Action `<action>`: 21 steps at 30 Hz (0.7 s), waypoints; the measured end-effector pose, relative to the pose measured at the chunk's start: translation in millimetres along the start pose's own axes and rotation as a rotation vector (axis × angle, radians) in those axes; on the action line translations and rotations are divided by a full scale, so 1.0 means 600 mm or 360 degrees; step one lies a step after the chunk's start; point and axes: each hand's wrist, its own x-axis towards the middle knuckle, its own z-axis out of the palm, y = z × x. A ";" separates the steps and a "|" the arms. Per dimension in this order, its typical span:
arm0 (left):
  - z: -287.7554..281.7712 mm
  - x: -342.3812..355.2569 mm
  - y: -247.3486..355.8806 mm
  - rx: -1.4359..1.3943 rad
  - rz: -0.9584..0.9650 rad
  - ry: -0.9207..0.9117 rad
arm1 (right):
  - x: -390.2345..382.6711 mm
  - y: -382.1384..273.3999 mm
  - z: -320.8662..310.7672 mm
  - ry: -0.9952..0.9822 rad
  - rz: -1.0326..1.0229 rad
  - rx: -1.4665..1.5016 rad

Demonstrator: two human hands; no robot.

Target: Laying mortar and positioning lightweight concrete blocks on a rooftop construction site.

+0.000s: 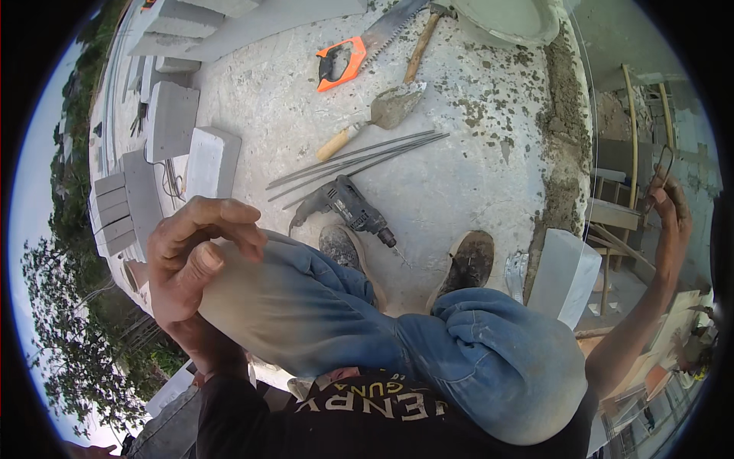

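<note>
My left hand (195, 256) is raised over my left knee with the fingers curved and the thumb apart; nothing shows in it. Far out to the right, my right hand (669, 203) pinches a bent loop of thin dark wire (670, 159) past the slab's edge. Between and ahead of my shoes lies a dark power drill (353, 205) with a thin bit. Just beyond it are several thin metal rods (359, 159), then a trowel (394, 107) with a wooden handle. Neither hand touches these tools.
An orange-handled handsaw (358, 55), a hammer (420, 50) and a basin (527, 21) lie farther off. Mortar (564, 145) runs along the right edge beside a taut string (593, 122). A pale block (566, 275) stands there; more blocks (214, 162) are at left. Wooden poles (633, 138) stand beyond the edge.
</note>
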 end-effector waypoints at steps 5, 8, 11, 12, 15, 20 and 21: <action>-0.043 0.178 -0.144 0.0556 -0.0107 -0.0005 | -0.059 -0.124 0.167 -0.1225 -0.0006 -0.0108; 0.003 0.233 -0.343 0.1210 -0.0122 -0.0267 | -0.067 -0.071 0.350 -0.1739 -0.0245 -0.0770; 0.053 0.252 -0.481 0.1688 0.0233 -0.0323 | -0.091 -0.036 0.461 -0.1644 -0.0473 -0.0937; 0.074 0.261 -0.485 0.1774 0.0151 -0.0424 | -0.093 -0.030 0.475 -0.1617 -0.0395 -0.0898; 0.089 0.277 -0.502 0.1847 0.0158 -0.0515 | -0.113 0.008 0.510 -0.1398 -0.0326 -0.0817; 0.060 0.266 -0.403 0.1670 0.0236 -0.0430 | -0.178 0.055 0.512 -0.1079 -0.0247 -0.0448; 0.059 0.262 -0.357 0.1692 0.0154 -0.0441 | -0.190 0.064 0.513 -0.1066 -0.0233 -0.0437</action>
